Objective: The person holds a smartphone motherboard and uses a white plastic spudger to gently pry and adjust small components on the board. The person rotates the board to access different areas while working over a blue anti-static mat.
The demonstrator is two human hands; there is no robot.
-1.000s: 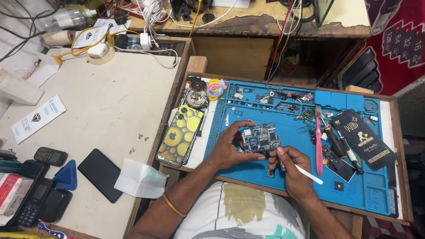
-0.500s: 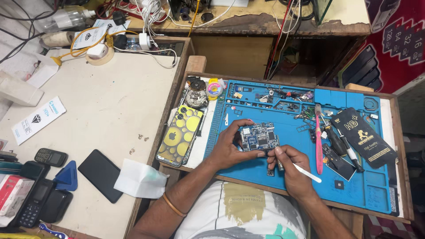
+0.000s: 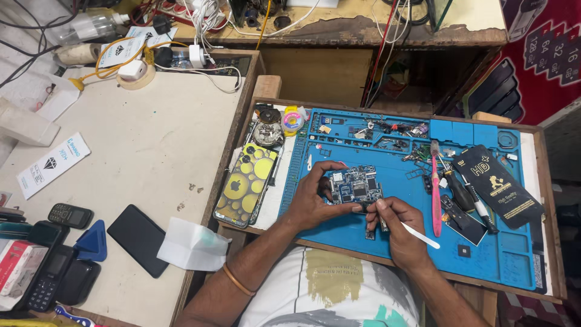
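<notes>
Here, seen from above, a person sits at a wooden desk (image 3: 339, 106) covered by a blue repair mat (image 3: 399, 200). The left hand (image 3: 311, 203) has its grip closed around a small blue circuit board (image 3: 354, 184), fingers curled over the board's left edge and thumb pressed near its lower edge, holding it just above the middle of the mat. The right hand (image 3: 396, 227) is pinched tight on a thin white tool (image 3: 417, 235), held like a pen; its handle slants down to the right, while its working tip is hidden behind the fingers, at the board's lower right corner. An orange bangle (image 3: 237, 280) circles the left wrist. To the right on the mat lie a pink toothbrush (image 3: 435, 194), a black screwdriver (image 3: 461, 192) and a black flat packet (image 3: 499, 184). At the mat's left edge rests a phone case (image 3: 245, 181) patterned with yellow circles. On the pale desk (image 3: 151, 139) further left lie a black smartphone (image 3: 139, 239), a folded white tissue (image 3: 190, 245), a blue triangular pick (image 3: 92, 241) and a small keypad phone (image 3: 69, 215).
</notes>
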